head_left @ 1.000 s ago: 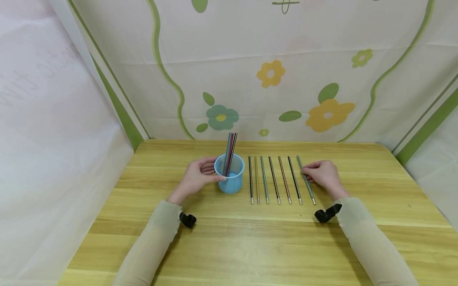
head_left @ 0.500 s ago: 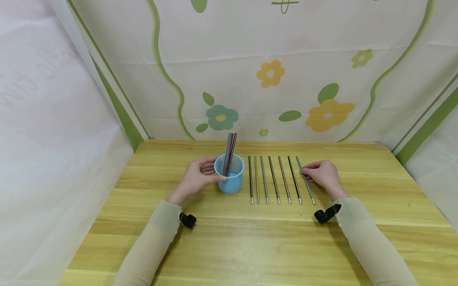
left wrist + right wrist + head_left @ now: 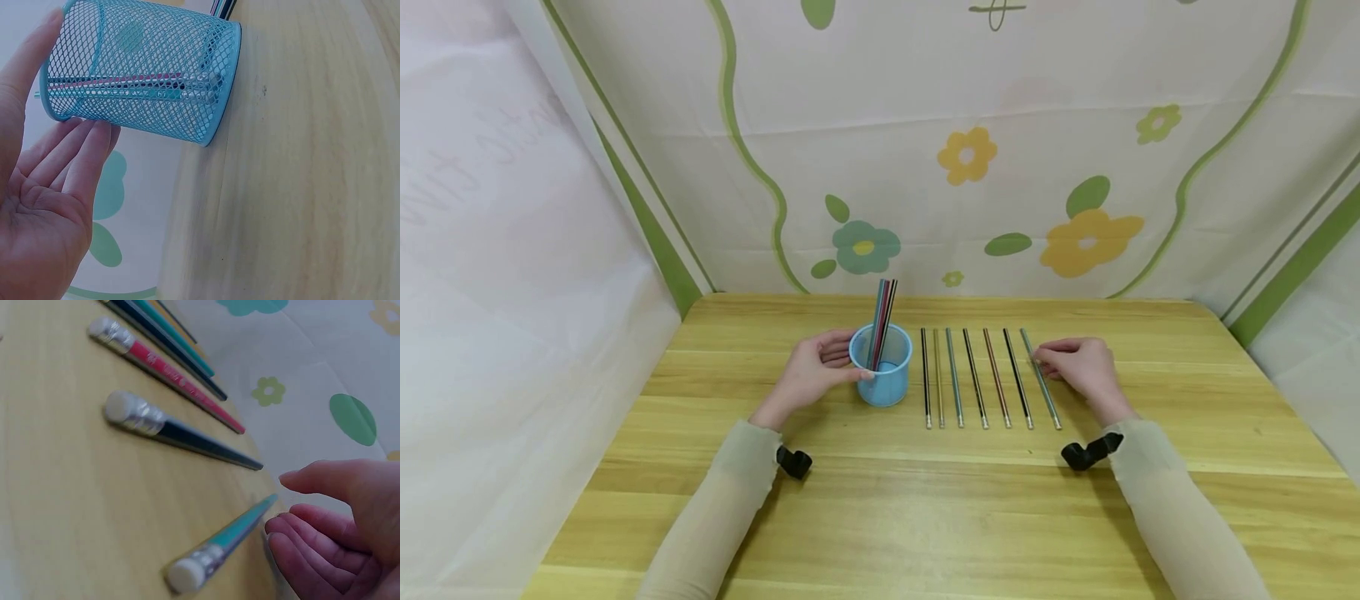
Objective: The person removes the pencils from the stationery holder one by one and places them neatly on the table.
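Observation:
A light-blue mesh pencil cup (image 3: 886,388) stands on the table, with several pencils (image 3: 882,323) leaning together inside. My left hand (image 3: 805,373) holds the cup from its left, thumb at the near rim and fingers against the far side. In the left wrist view the eraser ends show through the mesh wall (image 3: 150,115). To the right, my right hand (image 3: 1081,367) is beside a teal pencil (image 3: 1047,392), thumb and fingers parted. The right wrist view shows this pencil (image 3: 234,531) lying on the table, its far end near the fingertips, nothing between thumb and fingers.
Left of the teal pencil several pencils lie in a row, eraser ends toward me, including a black one (image 3: 1019,379), a red one (image 3: 997,379) and a yellow one (image 3: 938,379). A flower-printed cloth (image 3: 925,192) hangs behind the wooden table (image 3: 925,517).
The right hand pinched the teal pencil and shifted its far end slightly left, then let go and drew a little to the right. The left hand and cup stayed in place.

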A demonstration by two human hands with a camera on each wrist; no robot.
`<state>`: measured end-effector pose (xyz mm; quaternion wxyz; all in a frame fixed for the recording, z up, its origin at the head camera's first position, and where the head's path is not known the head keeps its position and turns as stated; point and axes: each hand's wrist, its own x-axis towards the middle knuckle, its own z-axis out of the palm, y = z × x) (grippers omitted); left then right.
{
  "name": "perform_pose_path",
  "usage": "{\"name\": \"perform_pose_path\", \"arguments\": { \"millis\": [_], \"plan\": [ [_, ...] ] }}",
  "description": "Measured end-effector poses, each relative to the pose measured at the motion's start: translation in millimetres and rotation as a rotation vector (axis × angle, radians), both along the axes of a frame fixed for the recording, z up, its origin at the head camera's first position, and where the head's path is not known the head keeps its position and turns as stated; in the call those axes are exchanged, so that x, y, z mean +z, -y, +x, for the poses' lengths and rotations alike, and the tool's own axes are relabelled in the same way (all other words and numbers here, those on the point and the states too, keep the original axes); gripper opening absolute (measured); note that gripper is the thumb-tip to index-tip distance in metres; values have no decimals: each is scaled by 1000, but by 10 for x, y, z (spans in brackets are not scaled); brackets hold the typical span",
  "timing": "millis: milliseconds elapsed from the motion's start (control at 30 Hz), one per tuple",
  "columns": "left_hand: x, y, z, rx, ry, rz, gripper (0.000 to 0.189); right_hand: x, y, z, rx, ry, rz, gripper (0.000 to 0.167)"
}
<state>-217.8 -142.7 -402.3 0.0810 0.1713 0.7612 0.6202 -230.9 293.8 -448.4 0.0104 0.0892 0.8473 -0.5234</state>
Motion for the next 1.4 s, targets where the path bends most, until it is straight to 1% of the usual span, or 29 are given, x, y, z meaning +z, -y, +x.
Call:
{"name": "perform_pose_path", "arguments": {
  "millis": [100, 200, 367, 567, 733, 867, 1200, 1300, 1400],
  "plan": [
    [1, -2, 6, 0, 1, -1, 65, 52, -15, 24, -12, -26, -42, 51],
    [3, -5, 13, 1, 3, 2, 65, 138, -13, 50, -24, -46, -72, 58],
    [3, -6, 12, 3, 7, 3, 65, 294, 26, 78, -33, -74, -89, 66],
    [-1, -4, 12, 2, 7, 4, 65, 431, 178, 97, 9, -120, -107, 61],
    [-1, -2, 10, -4, 0, 6, 65, 533, 419, 137, 56, -137, -54, 59],
    [-6, 1, 9, -5, -4, 4, 65, 573, 632, 135, 107, -146, -53, 56],
    [-6, -1, 6, -4, -11, -19, 65, 620, 1155, 72, 199, -173, -113, 49],
    [-3, -2, 3, -6, -14, -16, 65, 606, 1311, 40, 224, -188, -125, 45],
    [-2, -3, 0, -7, -14, -8, 64, 556, 1463, -13, 246, -189, -136, 40]
  ]
}}
